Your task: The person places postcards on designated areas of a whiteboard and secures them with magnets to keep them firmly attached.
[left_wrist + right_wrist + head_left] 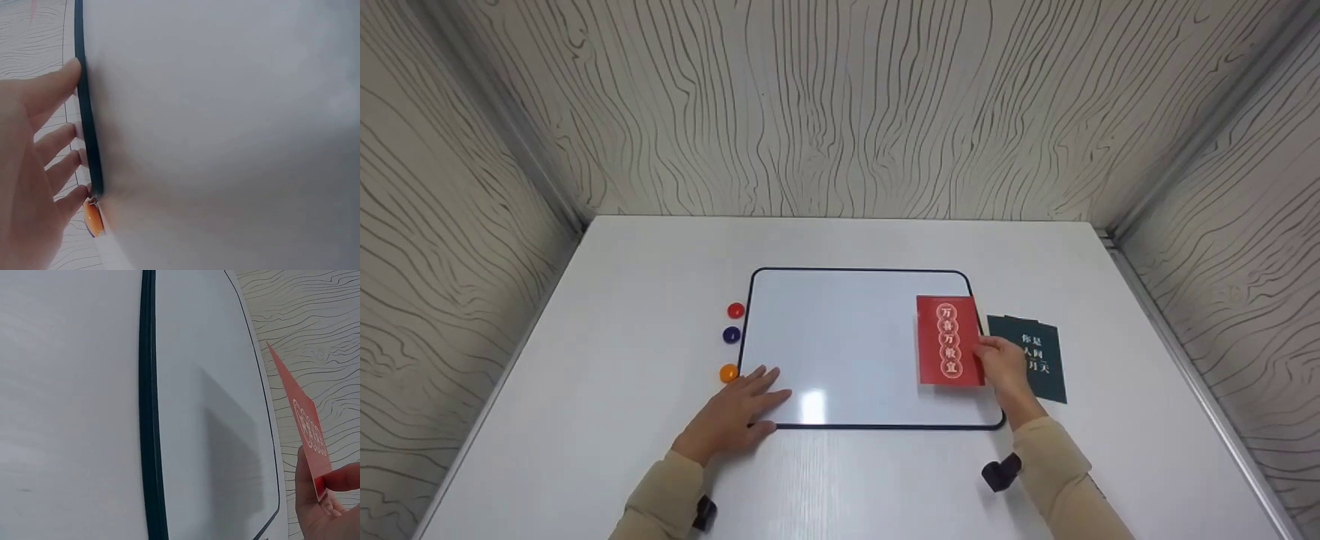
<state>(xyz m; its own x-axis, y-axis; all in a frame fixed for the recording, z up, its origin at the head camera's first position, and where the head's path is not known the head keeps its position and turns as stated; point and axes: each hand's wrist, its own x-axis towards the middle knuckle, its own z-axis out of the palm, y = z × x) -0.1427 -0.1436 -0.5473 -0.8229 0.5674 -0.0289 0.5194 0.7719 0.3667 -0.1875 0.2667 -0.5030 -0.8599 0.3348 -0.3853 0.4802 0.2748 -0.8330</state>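
My right hand [1006, 369] pinches the right edge of a red card [949, 341] with white Chinese characters in linked rings. In the right wrist view the card [306, 430] tilts above the whiteboard [219, 371], thumb on one face and fingers behind, and casts a shadow on the board. At the lower left corner of the whiteboard [840, 337], my left hand [733, 416] rests with fingers spread and holds nothing. An orange magnet [728, 373] lies right by its fingertips, and shows in the left wrist view as an orange button [93, 218].
Left of the board, a blue magnet [731, 335] and a red magnet [736, 310] line up above the orange one. Dark green cards [1054, 360] with white characters lie overlapping on the white table [660, 262], right of the board. Wood-grain panels [840, 112] enclose the table.
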